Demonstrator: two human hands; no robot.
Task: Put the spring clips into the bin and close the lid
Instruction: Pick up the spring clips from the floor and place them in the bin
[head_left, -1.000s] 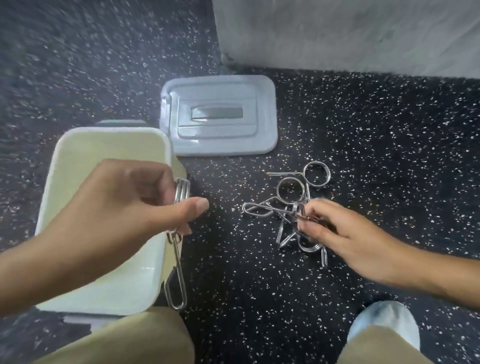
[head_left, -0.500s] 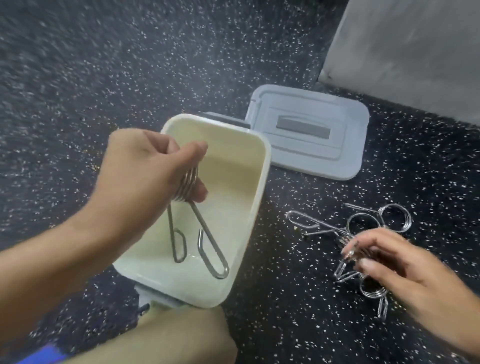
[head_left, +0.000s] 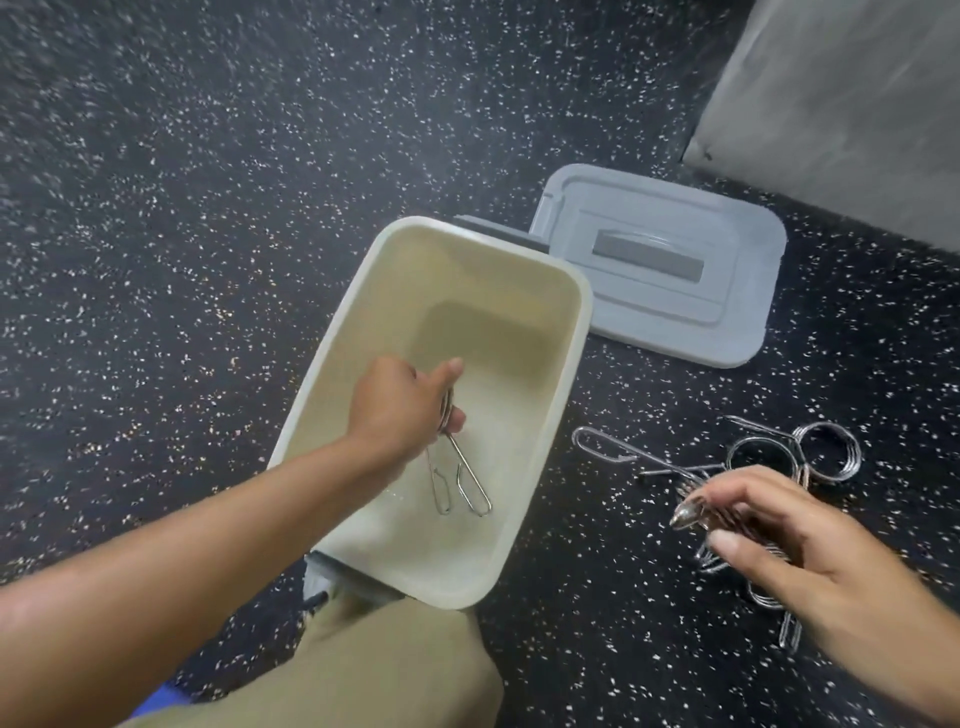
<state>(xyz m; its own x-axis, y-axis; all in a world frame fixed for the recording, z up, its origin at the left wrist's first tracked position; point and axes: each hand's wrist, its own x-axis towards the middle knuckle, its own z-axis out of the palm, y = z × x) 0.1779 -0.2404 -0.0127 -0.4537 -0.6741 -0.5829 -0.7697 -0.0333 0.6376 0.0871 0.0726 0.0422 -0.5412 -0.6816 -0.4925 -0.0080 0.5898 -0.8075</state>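
A cream plastic bin (head_left: 566, 332) stands open on the speckled floor. My left hand (head_left: 400, 405) is down inside it, pinching the coil of a steel spring clip (head_left: 462, 478) whose two legs hang close to the bin's bottom. The grey lid (head_left: 670, 265) lies flat on the floor just right of the bin's far end. A pile of several spring clips (head_left: 769, 457) lies on the floor to the right. My right hand (head_left: 810, 561) rests over the pile's near side, fingers closed around one clip from it.
A grey wall or panel (head_left: 852, 104) rises at the top right behind the lid. My knee in tan trousers (head_left: 374, 670) sits just below the bin's near end. Dark speckled floor (head_left: 182, 234) surrounds everything.
My left hand has carried its spring clip from above the bin's rim down into the bin. My right hand has stayed at the pile, closing on a clip. The view has shifted left.
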